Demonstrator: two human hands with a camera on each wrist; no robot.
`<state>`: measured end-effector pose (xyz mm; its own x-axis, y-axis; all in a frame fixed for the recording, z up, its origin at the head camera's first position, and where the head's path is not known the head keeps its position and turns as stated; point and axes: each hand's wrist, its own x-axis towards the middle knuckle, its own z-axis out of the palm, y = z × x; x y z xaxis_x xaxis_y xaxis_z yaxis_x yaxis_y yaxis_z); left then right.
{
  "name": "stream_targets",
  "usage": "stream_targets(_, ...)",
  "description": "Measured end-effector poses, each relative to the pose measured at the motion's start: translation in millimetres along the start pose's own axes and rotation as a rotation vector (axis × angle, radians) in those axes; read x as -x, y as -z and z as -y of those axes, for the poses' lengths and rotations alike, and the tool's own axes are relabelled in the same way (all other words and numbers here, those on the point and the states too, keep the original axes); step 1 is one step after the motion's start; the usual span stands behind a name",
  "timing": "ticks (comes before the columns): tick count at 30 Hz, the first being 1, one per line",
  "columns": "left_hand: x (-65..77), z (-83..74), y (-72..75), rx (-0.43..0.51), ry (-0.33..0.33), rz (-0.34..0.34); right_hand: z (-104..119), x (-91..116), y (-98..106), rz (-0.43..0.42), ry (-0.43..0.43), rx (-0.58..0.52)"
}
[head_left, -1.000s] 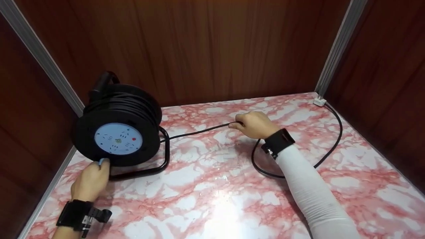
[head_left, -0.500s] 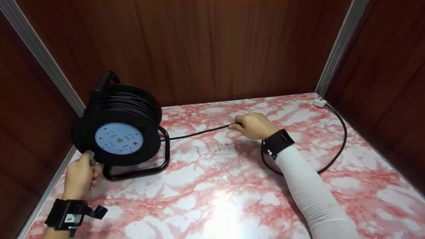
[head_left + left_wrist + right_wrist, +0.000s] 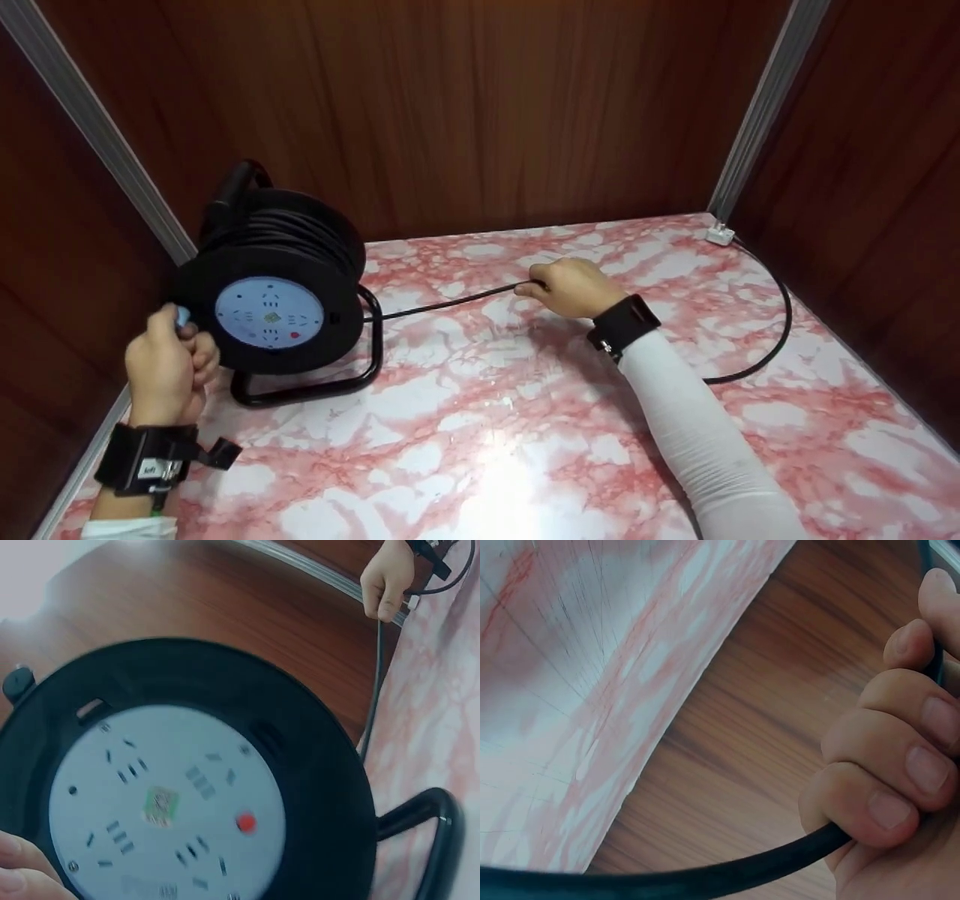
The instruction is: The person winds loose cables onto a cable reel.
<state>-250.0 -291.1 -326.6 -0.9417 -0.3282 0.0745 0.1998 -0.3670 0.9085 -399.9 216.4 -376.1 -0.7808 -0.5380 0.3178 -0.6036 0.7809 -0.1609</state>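
A black cable reel [image 3: 341,300] with a pale blue socket face [image 3: 270,313] stands on its tubular frame at the left of the table. My left hand [image 3: 163,360] grips a small blue crank knob [image 3: 182,315] at the rim's left side. In the left wrist view only a few fingertips [image 3: 22,870] show beside the socket face. My right hand [image 3: 574,287], right of centre, holds the black cable [image 3: 450,301], which runs taut to the reel. In the right wrist view, curled fingers [image 3: 889,750] wrap the cable [image 3: 705,881], which trails away from the fist.
The cable's white plug [image 3: 720,235] lies in the far right corner, and the loose length curves behind the right forearm. Dark wood panels [image 3: 480,112] wall the back and both sides. The table [image 3: 420,450] has a red and white marbled top.
My left hand has swung up and left along the rim, and the socket face has rotated clockwise. The right hand stays nearly in place, while the loose cable's loop has shifted right.
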Motion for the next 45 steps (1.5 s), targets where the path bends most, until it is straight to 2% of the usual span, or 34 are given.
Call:
stream_targets(8, -3.3, -10.3, -29.1, 0.020, -0.104, -0.029, 0.6, 0.8, -2.1, 0.005, -0.016, 0.026)
stream_targets(15, -2.1, -13.5, -44.9, -0.130, -0.175, -0.079, 2.2, -3.9, -5.5, 0.011, -0.006, 0.036)
stream_targets(21, -2.2, -12.1, -57.3, -0.203, -0.218, -0.086, 2.4, -5.2, -7.9, 0.020, 0.000, 0.043)
stream_targets(31, -0.3, -5.8, -74.5, -0.243, -0.266, -0.026, 6.7, -5.2, -11.5, -0.004, 0.064, 0.025)
stream_targets(41, 4.5, 1.3, -89.2, -0.303, -0.273, 0.008, 4.7, -5.1, -12.3, 0.006, 0.032, 0.024)
stream_targets(45, 6.7, 8.1, -95.6, -0.331, -0.287, 0.037, 8.3, -6.5, -13.6, 0.002, 0.060, 0.018)
